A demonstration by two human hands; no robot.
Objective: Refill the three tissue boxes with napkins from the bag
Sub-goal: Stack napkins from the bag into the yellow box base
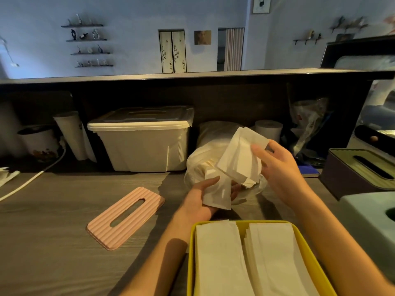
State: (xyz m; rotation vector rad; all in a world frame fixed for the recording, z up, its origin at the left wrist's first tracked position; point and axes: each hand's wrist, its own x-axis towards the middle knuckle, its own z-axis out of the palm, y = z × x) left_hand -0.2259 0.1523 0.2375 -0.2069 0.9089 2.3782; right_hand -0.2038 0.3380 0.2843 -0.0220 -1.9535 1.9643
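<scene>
Head view. Wood-grain counter (53,231), dim light. Near edge, centre-right: yellow tissue box (307,248), lid off, two stacks of white napkins (220,259) lying side by side inside.

Just beyond it, clear plastic bag (198,159) of napkins, on its side, mouth toward the person. Left hand (201,197) at the bag mouth, fingers curled round a folded wad of napkins (218,193). Right hand (280,169) raised above the bag, thumb and fingers pinching a loose bunch of napkins (241,154), which stands up and fans out.

Pink ribbed lid (126,216) with slot lies flat on the counter, left of the yellow box, apart from it.

Right edge: dark tissue box (342,174) with a green slotted lid on; nearer, a pale green tissue box (367,212), partly out of frame.

Back of counter: white lidded storage bin (141,142), paper roll (269,129), white cable (32,178) at left.
</scene>
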